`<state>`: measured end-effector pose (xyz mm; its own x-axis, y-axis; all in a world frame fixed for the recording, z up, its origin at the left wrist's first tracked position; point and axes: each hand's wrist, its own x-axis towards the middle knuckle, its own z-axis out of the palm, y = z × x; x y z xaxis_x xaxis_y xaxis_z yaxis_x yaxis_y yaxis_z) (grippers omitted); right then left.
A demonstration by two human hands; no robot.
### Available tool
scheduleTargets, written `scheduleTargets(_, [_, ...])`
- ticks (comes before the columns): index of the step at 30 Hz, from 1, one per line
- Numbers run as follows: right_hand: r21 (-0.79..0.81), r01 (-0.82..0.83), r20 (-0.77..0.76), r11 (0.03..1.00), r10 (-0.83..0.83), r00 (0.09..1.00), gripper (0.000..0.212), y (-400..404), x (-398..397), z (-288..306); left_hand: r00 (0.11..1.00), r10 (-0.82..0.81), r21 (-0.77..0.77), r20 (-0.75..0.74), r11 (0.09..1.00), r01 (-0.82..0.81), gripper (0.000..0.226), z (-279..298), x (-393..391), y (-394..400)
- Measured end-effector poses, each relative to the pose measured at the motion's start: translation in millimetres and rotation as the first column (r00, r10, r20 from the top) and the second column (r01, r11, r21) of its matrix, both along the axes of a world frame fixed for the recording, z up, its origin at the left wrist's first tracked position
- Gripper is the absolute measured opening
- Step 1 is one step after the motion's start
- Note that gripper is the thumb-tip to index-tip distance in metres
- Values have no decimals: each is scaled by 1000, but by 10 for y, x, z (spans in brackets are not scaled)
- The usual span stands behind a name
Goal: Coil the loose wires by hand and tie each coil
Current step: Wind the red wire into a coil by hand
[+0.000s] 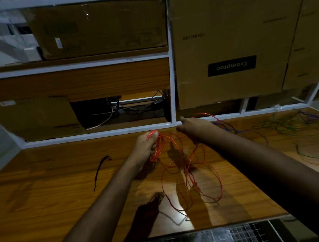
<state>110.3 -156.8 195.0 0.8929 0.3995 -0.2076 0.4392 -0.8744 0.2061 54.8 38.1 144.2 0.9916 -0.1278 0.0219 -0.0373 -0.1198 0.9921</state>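
Observation:
A loose red wire [192, 174] sprawls in wide loops over the middle of the wooden table [48, 189]. My left hand [148, 144] grips a bunch of red loops gathered into a small coil, held upright just above the table. My right hand [191, 125] reaches forward near the white shelf rail, and a strand of the red wire arcs up out of it, apparently pinched in its fingers. A black tie [101, 170] lies on the table to the left of my left arm.
A purple wire [247, 132] and a green wire [306, 151] lie tangled at the right of the table. Cardboard boxes [228, 44] fill the white shelf frame [100, 133] behind. A gridded mat [233, 234] sits at the near edge.

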Motion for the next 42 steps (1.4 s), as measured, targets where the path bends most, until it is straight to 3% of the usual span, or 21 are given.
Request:
scheduleTargets(2, [-88, -120, 109, 989, 129, 986, 61, 13, -8, -8, 1000, 9, -11, -4, 1000, -9, 33, -15, 10, 3])
scheduleTargets(4, [29, -137, 76, 990, 135, 988, 48, 34, -17, -36, 1000, 23, -27, -5, 999, -23, 33, -34, 38, 23])
scheduleTargets(6, [128, -60, -18, 990, 63, 998, 38, 46, -53, -37, 999, 44, -48, -1, 998, -44, 32, -42, 67, 66])
scheduleTargets(9, [125, 57, -207, 991, -30, 978, 38, -32, -82, -58, 999, 51, -78, 2, 996, -50, 31, -28, 114, 142])
scheduleTargets(13, [377, 236, -296, 896, -124, 947, 20, -156, -40, -274, 1000, 24, -122, 19, 992, -22, 34, 11, 171, 190])
scheduleTargets(16, [578, 439, -409, 688, -222, 885, 15, -182, -13, -552, 999, 19, -161, 35, 987, -13, 32, 45, 203, 194])
scheduleTargets(19, [687, 578, -543, 439, -217, 811, 24, -132, 7, -823, 998, -1, -201, 59, 980, 13, 34, 85, 199, 181])
scheduleTargets(25, [503, 818, -855, 279, 20, 519, 69, 117, -14, -1082, 993, -28, -189, 114, 981, 49, 34, 238, 128, 206])
scheduleTargets(27, [466, 873, -885, 141, 66, 461, 76, 180, 34, -1140, 991, -36, -179, 125, 982, 58, 33, 278, 100, 215])
scheduleTargets(31, [308, 924, -907, -227, 223, 357, 89, 322, 190, -1186, 988, -62, -147, 141, 986, 83, 32, 321, 28, 228])
scheduleTargets(33, [219, 889, -890, -403, 291, 351, 75, 371, 234, -1103, 987, -64, -133, 145, 988, 84, 32, 319, -8, 247])
scheduleTargets(35, [210, 828, -873, -520, 282, 399, 46, 389, 269, -967, 988, -65, -146, 142, 986, 86, 32, 302, -29, 287])
scheduleTargets(36, [237, 812, -879, -533, 239, 413, 35, 387, 276, -901, 988, -65, -158, 137, 984, 87, 32, 289, -37, 313])
scheduleTargets(38, [361, 824, -894, -438, 89, 439, 26, 357, 305, -833, 990, -67, -178, 126, 980, 89, 31, 260, -49, 380])
scheduleTargets(42, [609, 792, -758, 23, -274, 591, 31, 303, 347, -778, 993, -49, -170, 106, 983, 67, 31, 188, -82, 519])
